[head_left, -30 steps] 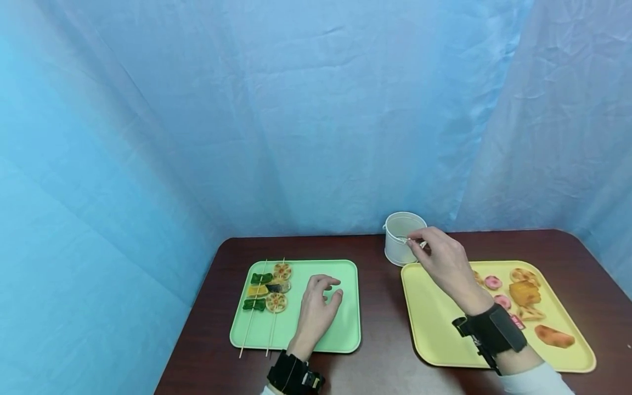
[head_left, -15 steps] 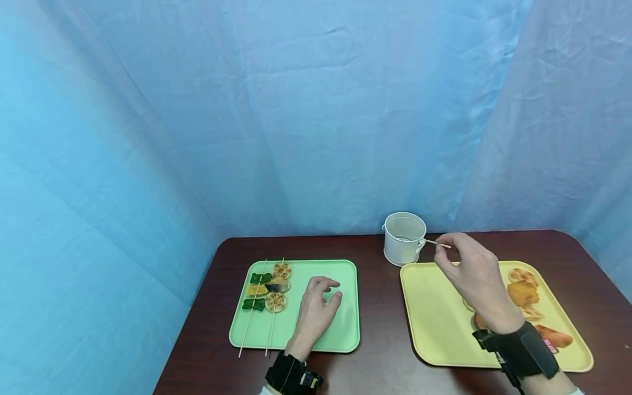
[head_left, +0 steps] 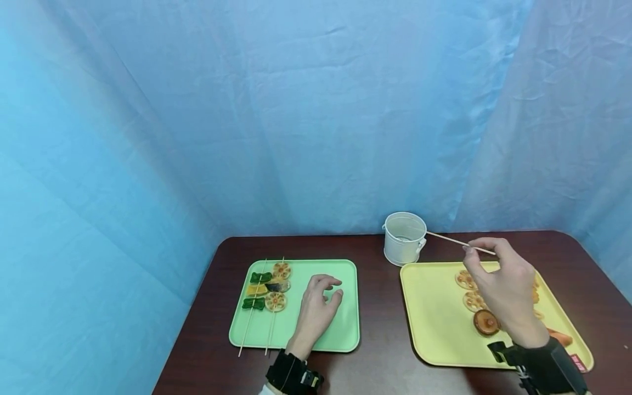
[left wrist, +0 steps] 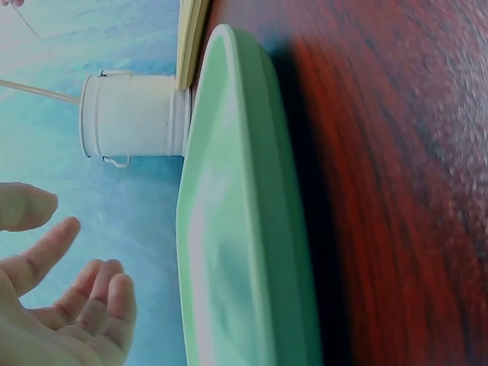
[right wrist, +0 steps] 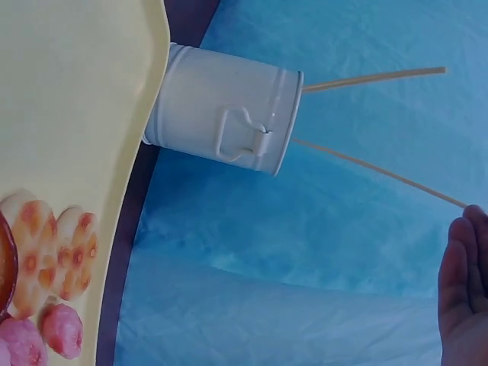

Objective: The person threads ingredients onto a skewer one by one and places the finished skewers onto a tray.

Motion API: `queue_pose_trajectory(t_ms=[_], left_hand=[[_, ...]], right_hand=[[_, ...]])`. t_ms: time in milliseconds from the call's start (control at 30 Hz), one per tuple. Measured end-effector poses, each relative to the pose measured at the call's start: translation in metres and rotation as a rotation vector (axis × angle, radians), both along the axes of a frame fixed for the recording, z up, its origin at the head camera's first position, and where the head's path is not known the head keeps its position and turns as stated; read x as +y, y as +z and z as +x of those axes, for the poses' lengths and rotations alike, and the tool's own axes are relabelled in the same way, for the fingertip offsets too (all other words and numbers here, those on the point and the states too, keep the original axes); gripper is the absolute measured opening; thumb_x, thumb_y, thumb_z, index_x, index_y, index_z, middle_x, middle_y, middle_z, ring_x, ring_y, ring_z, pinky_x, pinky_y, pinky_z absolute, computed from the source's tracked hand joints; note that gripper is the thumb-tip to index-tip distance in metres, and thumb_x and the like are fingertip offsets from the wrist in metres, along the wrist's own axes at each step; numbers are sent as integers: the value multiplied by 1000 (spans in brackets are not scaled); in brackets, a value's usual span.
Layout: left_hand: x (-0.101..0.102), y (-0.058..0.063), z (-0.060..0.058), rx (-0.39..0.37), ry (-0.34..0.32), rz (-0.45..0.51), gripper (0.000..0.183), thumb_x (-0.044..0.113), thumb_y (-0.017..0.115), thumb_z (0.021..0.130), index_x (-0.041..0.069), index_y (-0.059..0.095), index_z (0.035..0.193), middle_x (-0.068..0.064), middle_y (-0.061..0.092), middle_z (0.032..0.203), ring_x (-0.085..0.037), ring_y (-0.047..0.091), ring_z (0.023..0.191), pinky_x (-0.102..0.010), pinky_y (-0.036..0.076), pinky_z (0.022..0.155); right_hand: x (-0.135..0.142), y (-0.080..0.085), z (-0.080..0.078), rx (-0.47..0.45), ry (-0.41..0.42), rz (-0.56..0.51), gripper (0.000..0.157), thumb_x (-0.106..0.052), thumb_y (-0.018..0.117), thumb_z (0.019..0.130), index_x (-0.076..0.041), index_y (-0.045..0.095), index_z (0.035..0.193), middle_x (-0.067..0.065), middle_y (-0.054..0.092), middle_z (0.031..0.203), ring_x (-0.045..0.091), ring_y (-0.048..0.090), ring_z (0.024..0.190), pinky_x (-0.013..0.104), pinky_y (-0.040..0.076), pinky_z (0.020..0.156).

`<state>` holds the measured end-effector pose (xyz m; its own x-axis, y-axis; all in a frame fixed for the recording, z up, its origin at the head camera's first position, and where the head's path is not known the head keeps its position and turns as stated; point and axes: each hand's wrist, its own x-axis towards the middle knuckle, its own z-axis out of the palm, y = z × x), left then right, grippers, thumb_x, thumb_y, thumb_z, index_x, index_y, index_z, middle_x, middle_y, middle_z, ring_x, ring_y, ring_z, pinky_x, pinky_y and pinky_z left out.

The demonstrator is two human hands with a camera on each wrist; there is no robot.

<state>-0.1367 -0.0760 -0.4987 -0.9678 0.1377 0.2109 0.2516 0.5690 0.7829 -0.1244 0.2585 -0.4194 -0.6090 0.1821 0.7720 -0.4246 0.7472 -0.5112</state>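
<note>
Between thumb and fingers my right hand (head_left: 509, 291) pinches a thin wooden skewer (head_left: 449, 238) above the back of the yellow tray (head_left: 429, 329). The skewer's other end meets the rim of a small white metal bucket (head_left: 401, 249). A second stick (right wrist: 374, 78) pokes out of that bucket in the right wrist view. My left hand (head_left: 316, 314) hovers over the green tray (head_left: 340, 329), fingers loosely bent and holding nothing. On that tray lie two loaded skewers, one with green pepper pieces (head_left: 254, 304) and a yellow piece, the other with lotus root slices (head_left: 276, 302).
The yellow tray carries more lotus root slices (head_left: 465, 280), a brown mushroom cap (head_left: 486, 322) and an orange-brown piece (head_left: 560, 337), partly behind my right hand and wrist. Pink pieces (right wrist: 62, 331) show in the right wrist view. Blue cloth (head_left: 316, 137) hangs behind the dark table (head_left: 380, 356).
My right hand has moved right, away from the bucket, drawing the skewer out so more of its length shows. My left hand and both trays have hardly moved.
</note>
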Motion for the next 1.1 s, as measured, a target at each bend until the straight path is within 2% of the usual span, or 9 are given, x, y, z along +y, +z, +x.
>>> queue_pose_trajectory(t_ms=[100, 233, 333, 433, 500, 600, 700, 867, 1100], left_hand=[[1, 1, 0, 15, -5, 26, 18, 27, 56, 97, 26, 65, 112, 7, 51, 122, -14, 54, 106, -30, 48, 84], [2, 5, 0, 40, -19, 70, 19, 29, 55, 98, 23, 66, 112, 4, 52, 121, -19, 55, 106, -35, 50, 82], [3, 10, 0, 65, -27, 99, 20, 28, 55, 98, 21, 67, 112, 3, 53, 120, -21, 56, 104, -35, 51, 81], [7, 15, -1, 100, -35, 130, 20, 27, 55, 98, 20, 67, 112, 3, 55, 118, -17, 57, 101, -32, 51, 79], [10, 18, -2, 119, -45, 158, 23, 29, 54, 98, 19, 66, 115, 3, 58, 116, -13, 58, 100, -33, 51, 81], [17, 23, -3, 125, -73, 229, 29, 31, 54, 98, 17, 62, 123, 1, 63, 112, -12, 59, 101, -37, 49, 86], [23, 25, -3, 65, -140, 379, 36, 26, 56, 98, 13, 55, 132, -7, 64, 115, -18, 59, 107, -41, 46, 92], [31, 31, -3, -87, -281, 684, 40, 10, 55, 98, 1, 48, 136, -21, 57, 128, -31, 55, 118, -38, 44, 98], [43, 34, -6, -217, -309, 967, 34, 7, 55, 97, -2, 51, 130, -23, 56, 128, -33, 55, 119, -42, 44, 97]], right_hand=[[1, 3, 5, -23, 36, -119, 18, 0, 62, 84, 3, 66, 101, 4, 68, 92, -10, 57, 84, 8, 39, 74], [-2, 9, 12, -131, 119, -349, 20, 2, 61, 88, 6, 62, 107, 2, 70, 97, 4, 66, 88, 12, 48, 74], [-6, 15, 15, -186, 238, -566, 21, 2, 60, 90, 10, 59, 109, 6, 70, 97, 13, 67, 90, 16, 50, 78], [-12, 17, 17, -208, 372, -727, 20, 1, 61, 91, 12, 57, 108, 8, 71, 95, 15, 67, 91, 20, 50, 82], [-17, 15, 18, -200, 461, -772, 18, 3, 59, 91, 13, 57, 106, 8, 71, 95, 16, 67, 90, 20, 50, 81], [-26, 9, 19, -183, 561, -781, 10, 7, 56, 92, 12, 58, 101, 7, 71, 93, 15, 67, 87, 20, 51, 77], [-36, 3, 20, -199, 673, -802, 8, 10, 52, 93, 8, 58, 99, 9, 71, 95, 16, 67, 88, 22, 52, 78], [-50, -12, 20, -310, 804, -912, 12, 8, 48, 96, 4, 58, 101, 10, 70, 97, 17, 67, 90, 26, 51, 84], [-72, -26, 17, -434, 815, -1139, 12, 3, 49, 97, -2, 60, 96, 9, 69, 96, 17, 66, 89, 26, 51, 83]])
